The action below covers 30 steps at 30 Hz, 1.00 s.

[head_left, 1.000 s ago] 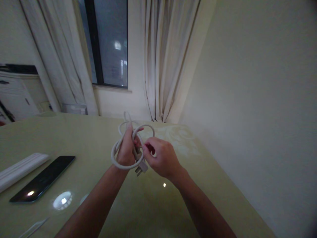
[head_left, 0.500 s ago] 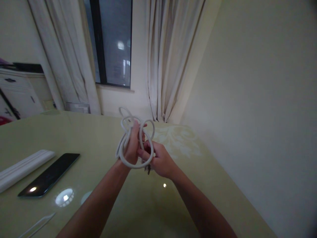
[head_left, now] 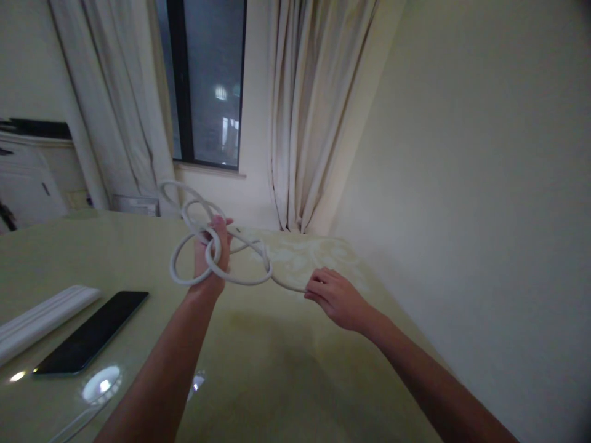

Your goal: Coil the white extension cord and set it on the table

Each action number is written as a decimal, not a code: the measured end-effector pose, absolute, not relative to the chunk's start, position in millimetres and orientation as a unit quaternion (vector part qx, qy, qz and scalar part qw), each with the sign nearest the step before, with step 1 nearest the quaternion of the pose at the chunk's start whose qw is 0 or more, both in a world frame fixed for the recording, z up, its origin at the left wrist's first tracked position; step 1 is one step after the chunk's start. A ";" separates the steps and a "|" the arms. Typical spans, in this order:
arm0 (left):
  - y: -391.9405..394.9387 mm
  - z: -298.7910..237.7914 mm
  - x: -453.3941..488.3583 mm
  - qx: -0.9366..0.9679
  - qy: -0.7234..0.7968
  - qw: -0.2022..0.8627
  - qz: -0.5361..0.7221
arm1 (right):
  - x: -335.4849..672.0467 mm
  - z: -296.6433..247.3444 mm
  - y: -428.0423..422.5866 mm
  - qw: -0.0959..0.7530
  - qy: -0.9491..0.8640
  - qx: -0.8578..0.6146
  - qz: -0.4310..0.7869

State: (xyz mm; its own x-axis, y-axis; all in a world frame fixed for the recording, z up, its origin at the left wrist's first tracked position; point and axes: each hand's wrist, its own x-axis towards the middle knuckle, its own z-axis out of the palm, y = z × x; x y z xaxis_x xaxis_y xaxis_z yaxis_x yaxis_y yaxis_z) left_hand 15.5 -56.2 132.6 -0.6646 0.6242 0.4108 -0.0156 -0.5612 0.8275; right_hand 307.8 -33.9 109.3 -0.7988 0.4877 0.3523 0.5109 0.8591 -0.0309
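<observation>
Clock positions were reckoned from the middle of the view. Item: one white cable point(head_left: 240, 281), at 8 to 9 o'clock, raised above the surface in several loose, overlapping loops, a single run reaching out towards 4 o'clock. Left hand point(head_left: 221, 249), between 8 and 9 o'clock: fingers closed about the loops, partly hidden by them. Right hand point(head_left: 339, 300), at 5 o'clock: fingers narrowed in a pinch on the far part of the same cable. Surface point(head_left: 258, 381): broad, yellow-green, glossy, patched with lamp reflections towards 8 o'clock; a pale leafy pattern point(head_left: 318, 251) lay at 12 o'clock of the right hand. Upon it, at 8 o'clock: one flat black slab point(head_left: 95, 332), set aslant; one long white bar point(head_left: 46, 320) just beside it, roughly parallel, cut by the edge of view; and, nearer, one thin white strand point(head_left: 83, 423). Room: dark-framed window point(head_left: 215, 80), at 11 o'clock, with lights on the glass; pale curtains, one point(head_left: 113, 104) at 10 o'clock, one point(head_left: 309, 117) at 12; white cabinet point(head_left: 28, 184), at 9, bearing a dark flat object point(head_left: 41, 128); plain pale wall point(head_left: 475, 160), filling 1 to 4 o'clock.
</observation>
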 end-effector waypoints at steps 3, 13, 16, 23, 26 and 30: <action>-54.6 125.3 4.8 0.467 0.506 0.159 0.708 | 345.9 112.0 -19.4 0.117 -0.940 -0.313 -0.067; -45.3 97.0 -1.7 0.643 0.513 0.312 0.476 | 445.8 117.7 -12.9 0.059 -0.882 -0.461 -0.079; -47.3 98.4 -8.0 0.677 0.523 0.314 0.412 | 489.0 117.3 -8.5 0.068 -0.850 -0.512 -0.104; -39.5 96.4 -20.1 0.571 0.580 0.331 0.477 | 568.7 118.0 3.1 0.064 -0.797 -0.591 -0.106; -39.4 94.9 -18.2 0.441 0.567 0.385 0.579 | 560.7 122.9 5.3 0.133 -0.773 -0.616 -0.072; -34.1 92.3 -3.9 0.365 0.538 0.419 0.634 | 505.9 115.5 12.0 0.245 -0.759 -0.600 0.056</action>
